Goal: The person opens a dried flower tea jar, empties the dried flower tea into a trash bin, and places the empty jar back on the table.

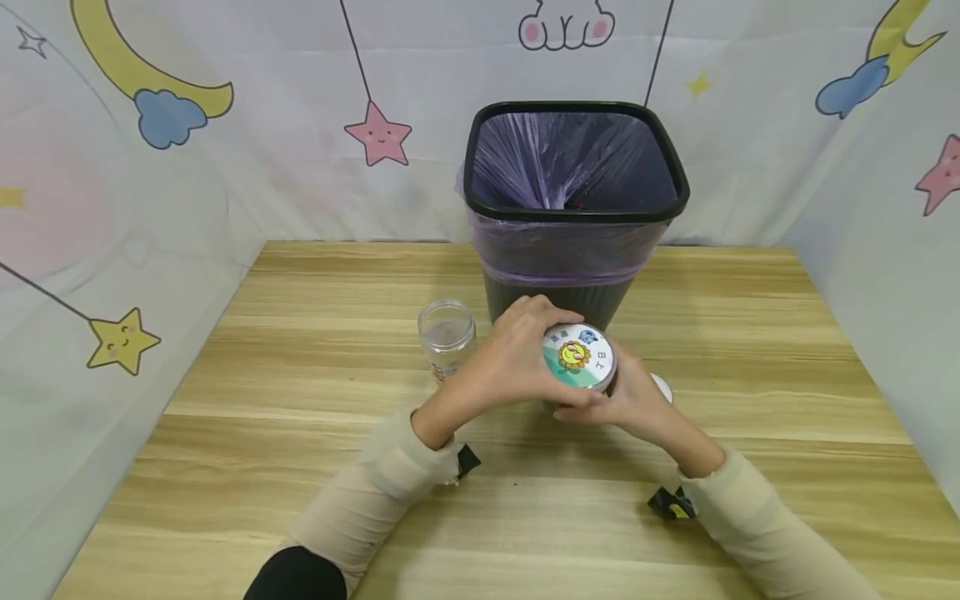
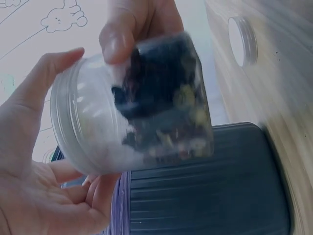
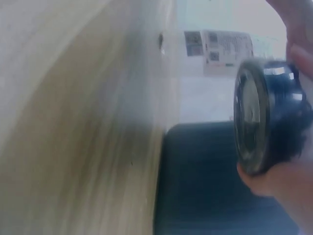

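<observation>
Both my hands hold a clear plastic jar (image 2: 161,103) with dark and yellowish dried pieces in its bottom part. It has a round lid (image 1: 573,358) with a sunflower picture. My left hand (image 1: 517,358) grips the lid end, thumb and fingers spread round its rim. My right hand (image 1: 641,396) holds the jar's body from the other side. In the left wrist view the jar lies sideways across the picture, and its base (image 3: 252,117) shows in the right wrist view. A second clear jar (image 1: 447,333), lidless, stands left of my left hand.
A dark bin (image 1: 577,217) with a purple liner (image 1: 555,254) stands at the back of the wooden table (image 1: 330,333), right behind my hands. A loose white lid (image 2: 242,41) lies on the table, partly hidden by my right hand in the head view. Printed cloth (image 1: 292,158) surrounds the table.
</observation>
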The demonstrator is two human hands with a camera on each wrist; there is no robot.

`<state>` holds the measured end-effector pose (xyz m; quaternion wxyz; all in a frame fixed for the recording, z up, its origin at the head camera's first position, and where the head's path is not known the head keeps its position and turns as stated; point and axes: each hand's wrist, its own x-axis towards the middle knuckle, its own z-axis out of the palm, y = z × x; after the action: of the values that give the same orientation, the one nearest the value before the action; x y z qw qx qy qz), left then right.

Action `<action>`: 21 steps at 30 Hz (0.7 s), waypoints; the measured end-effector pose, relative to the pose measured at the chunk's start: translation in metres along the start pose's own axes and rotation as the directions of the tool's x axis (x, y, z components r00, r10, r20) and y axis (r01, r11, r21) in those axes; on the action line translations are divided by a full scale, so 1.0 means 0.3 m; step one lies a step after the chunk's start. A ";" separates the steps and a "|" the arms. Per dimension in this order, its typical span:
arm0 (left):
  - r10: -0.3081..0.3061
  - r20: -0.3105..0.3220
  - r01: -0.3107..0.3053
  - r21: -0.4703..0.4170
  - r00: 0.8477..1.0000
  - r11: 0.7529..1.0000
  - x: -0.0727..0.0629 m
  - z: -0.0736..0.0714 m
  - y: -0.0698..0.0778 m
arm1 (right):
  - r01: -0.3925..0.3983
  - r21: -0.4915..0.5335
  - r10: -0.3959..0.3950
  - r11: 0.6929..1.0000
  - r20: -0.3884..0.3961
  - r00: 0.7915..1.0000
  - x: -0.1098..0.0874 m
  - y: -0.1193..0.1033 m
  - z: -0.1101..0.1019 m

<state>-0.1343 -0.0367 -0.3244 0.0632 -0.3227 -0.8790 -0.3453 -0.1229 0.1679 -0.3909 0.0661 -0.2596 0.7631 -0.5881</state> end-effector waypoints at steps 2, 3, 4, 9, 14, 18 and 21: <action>-0.020 -0.026 0.020 0.025 0.999 0.999 -0.001 0.006 0.003 | -0.008 0.003 0.008 1.000 -0.051 0.999 0.001 0.000 0.018; -0.034 -0.039 0.035 0.035 0.999 0.999 -0.002 0.010 0.004 | -0.014 0.008 0.014 1.000 -0.078 0.997 0.001 0.000 0.027; -0.048 -0.053 0.051 0.047 0.997 0.998 -0.003 0.014 0.006 | -0.019 0.005 0.019 1.000 -0.108 0.994 0.002 -0.001 0.037; -0.105 -0.089 0.113 0.083 0.990 0.990 -0.008 0.026 0.013 | -0.041 -0.017 0.037 0.999 -0.208 0.977 0.001 -0.003 0.068; -0.069 -0.006 0.069 0.092 0.998 0.993 -0.016 0.008 0.013 | -0.061 -0.085 0.045 0.995 -0.180 0.983 -0.004 -0.004 0.052; -0.032 0.085 0.028 0.046 0.996 0.999 -0.016 -0.022 0.004 | -0.074 -0.100 0.064 0.992 -0.100 0.993 -0.007 -0.010 0.021; -0.006 0.154 0.000 0.042 0.988 0.999 -0.015 -0.037 -0.003 | -0.063 -0.113 0.060 0.992 -0.027 0.998 -0.005 -0.011 0.001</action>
<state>-0.1325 -0.0467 -0.3179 0.0013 -0.3457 -0.8887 -0.3010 -0.1206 0.1679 -0.3882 0.0605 -0.2325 0.8036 -0.5445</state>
